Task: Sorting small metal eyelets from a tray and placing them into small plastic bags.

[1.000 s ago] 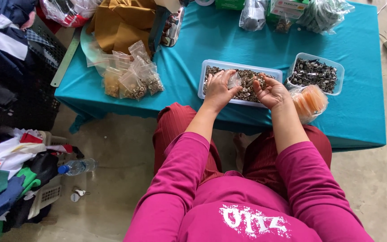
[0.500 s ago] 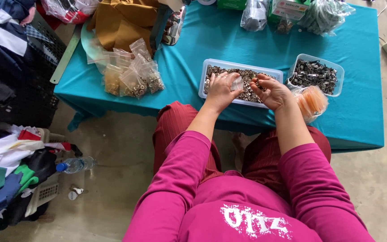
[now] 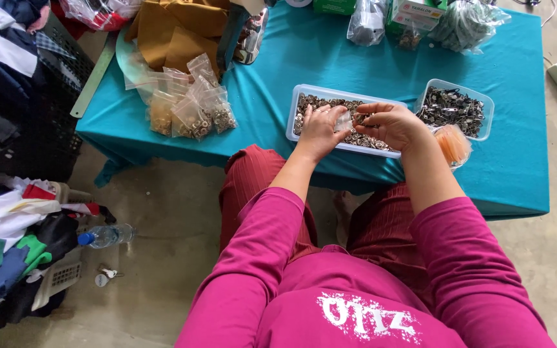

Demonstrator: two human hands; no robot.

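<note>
Sorting at a teal tabletop (image 3: 304,58) on a concrete floor (image 3: 162,212).
Left hand (image 3: 320,129) and right hand (image 3: 391,122) pinch a small clear bag (image 3: 344,120) over the tray (image 3: 304,93).

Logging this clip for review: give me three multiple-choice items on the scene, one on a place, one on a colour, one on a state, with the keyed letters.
1. Where are both hands?
A. Over the long clear tray of small metal pieces
B. On the water bottle
C. On the power strip

2. What colour is the cloth on the table?
A. Red
B. Teal
C. White

3. What state is the small clear bag at the hands in?
A. Lying flat on the floor
B. Hanging from the table edge
C. Held up between the two hands

Answers:
1 A: the left hand and right hand are above the long clear tray.
2 B: the table cloth is teal.
3 C: the small clear bag sits between both hands.
</note>
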